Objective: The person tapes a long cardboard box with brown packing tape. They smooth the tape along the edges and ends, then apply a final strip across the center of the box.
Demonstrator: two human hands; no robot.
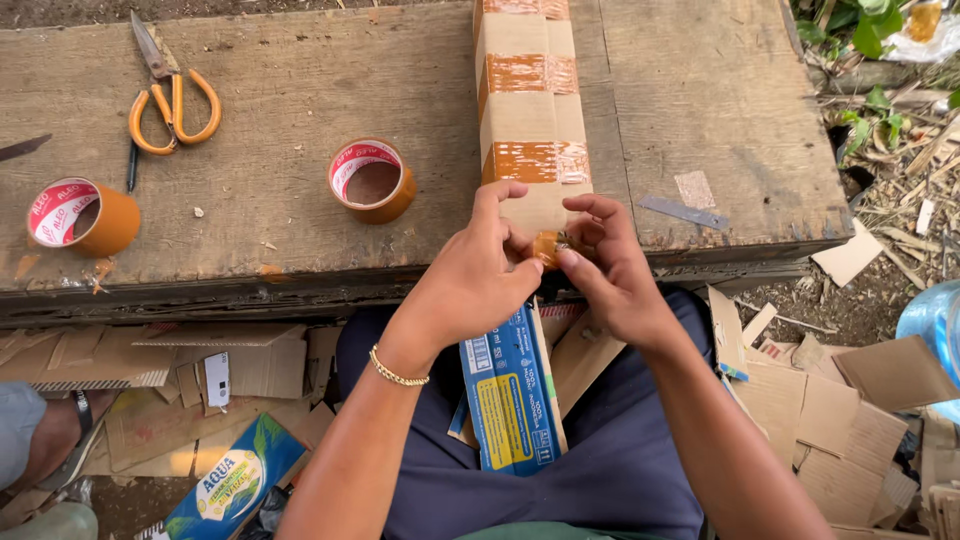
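Observation:
A long cardboard parcel (528,110) banded with orange-brown tape lies on the worn wooden table (300,200), its near end over the table's front edge. My left hand (478,272) and my right hand (610,272) meet at that near end, both pinching a small piece of orange tape (546,246) against the cardboard. A gold bracelet circles my left wrist. A folded blue and brown carton piece (510,395) rests on my lap between my forearms.
Two rolls of orange tape (372,180) (82,215) sit on the table, with orange-handled scissors (168,95) at the back left. Cardboard scraps (850,410) litter the ground on both sides. Another person's arm (40,440) shows at the lower left.

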